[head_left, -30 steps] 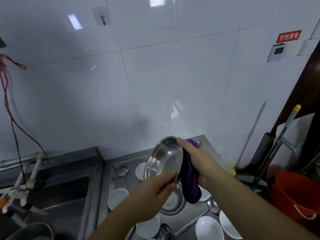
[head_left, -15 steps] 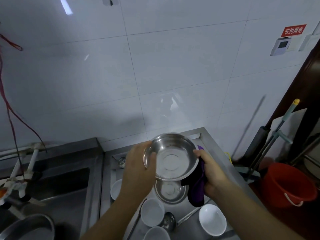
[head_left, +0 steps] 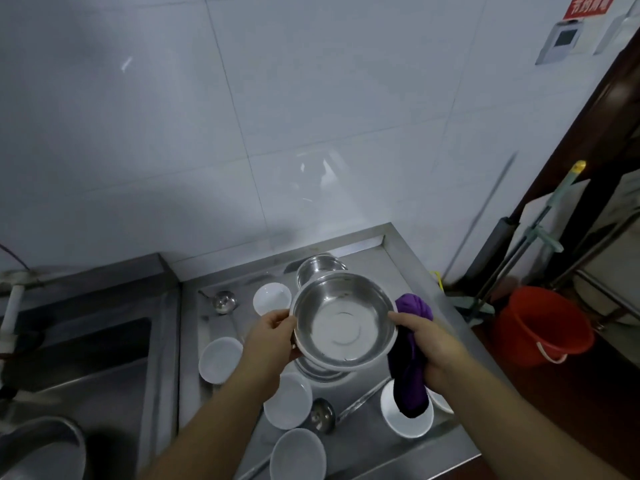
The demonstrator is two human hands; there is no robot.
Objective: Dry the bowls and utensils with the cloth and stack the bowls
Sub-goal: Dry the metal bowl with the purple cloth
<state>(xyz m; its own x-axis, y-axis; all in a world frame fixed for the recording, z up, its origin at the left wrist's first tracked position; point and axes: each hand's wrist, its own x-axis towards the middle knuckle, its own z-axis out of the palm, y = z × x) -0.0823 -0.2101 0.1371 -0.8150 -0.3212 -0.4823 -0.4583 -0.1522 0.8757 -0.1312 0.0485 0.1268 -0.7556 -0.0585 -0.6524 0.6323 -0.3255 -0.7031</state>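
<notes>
A steel bowl is held level, mouth up, just above another steel bowl on the steel counter. My left hand grips its left rim. My right hand grips a purple cloth at the bowl's right rim; the cloth hangs down over a white bowl. Behind stands a third steel bowl. Several white bowls lie around: one, one, one. A ladle lies at the back left, a second ladle in front.
A sink basin lies to the left, with a steel pot at the bottom left corner. White tiled wall stands behind. Right of the counter are a red bucket and mop handles on the floor.
The steel bowl went from tilted on edge to level and mouth up, and came down closer to the bowl on the counter. The cloth moved from the bowl's back to its right side.
</notes>
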